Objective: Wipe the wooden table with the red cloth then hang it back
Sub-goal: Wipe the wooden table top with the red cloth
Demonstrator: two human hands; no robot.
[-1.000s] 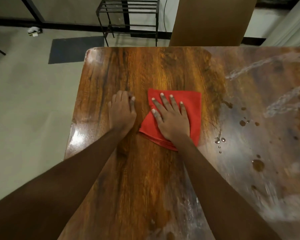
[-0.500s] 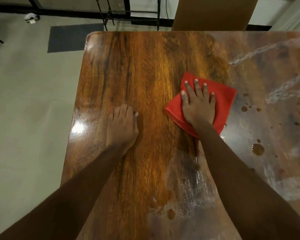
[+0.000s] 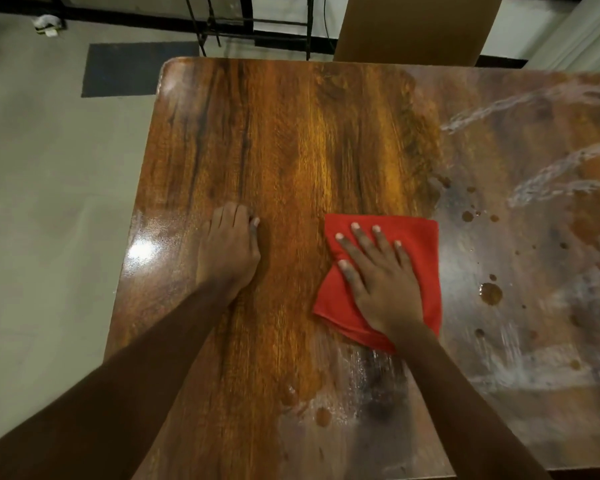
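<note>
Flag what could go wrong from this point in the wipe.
1. The right hand presses the red cloth flat beside brown droplets and pale streaks on the wooden table; the cloth may only smear them.
2. The left hand braces on glossy wood; it might slip if wet.

My left hand [image 3: 231, 251] palm down, fingers held close together, thumb alongside, my right hand [image 3: 381, 282] flat, palm down, fingers straight and fanned apart, both bare forearms stretched forward.
</note>
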